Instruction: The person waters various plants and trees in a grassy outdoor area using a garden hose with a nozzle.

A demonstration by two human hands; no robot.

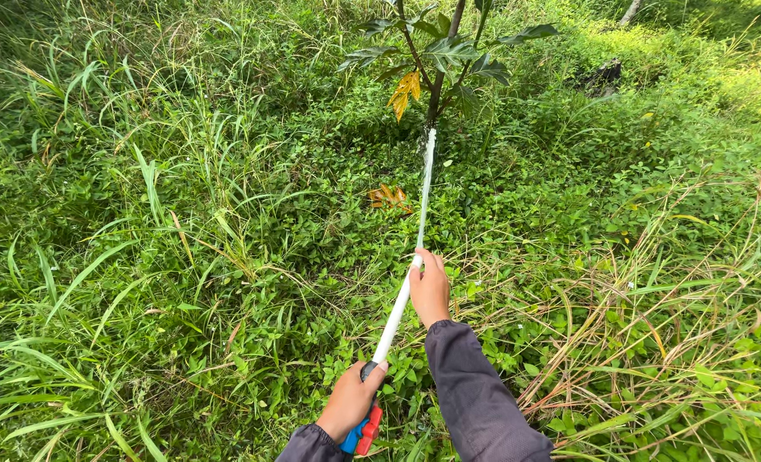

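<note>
Both hands clenched on white spray pipe [395, 318], jet hitting sapling [436, 81] at 12 o'clock
Left hand [352, 399] at valve end, right hand [430, 289] near nozzle; slip likely swings jet off trunk

Grassy ground [141, 257] — fallen yellow leaves [389, 197]

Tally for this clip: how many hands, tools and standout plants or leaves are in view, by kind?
Hands: 2, left hand and right hand, both gripping the wand
Long white spray wand with blue and red grip: 1
Water jet: 1
Young dark-leaved sapling: 1
Yellow leaf on the sapling: 1
Cluster of fallen orange leaves: 1
Total: 7
</note>
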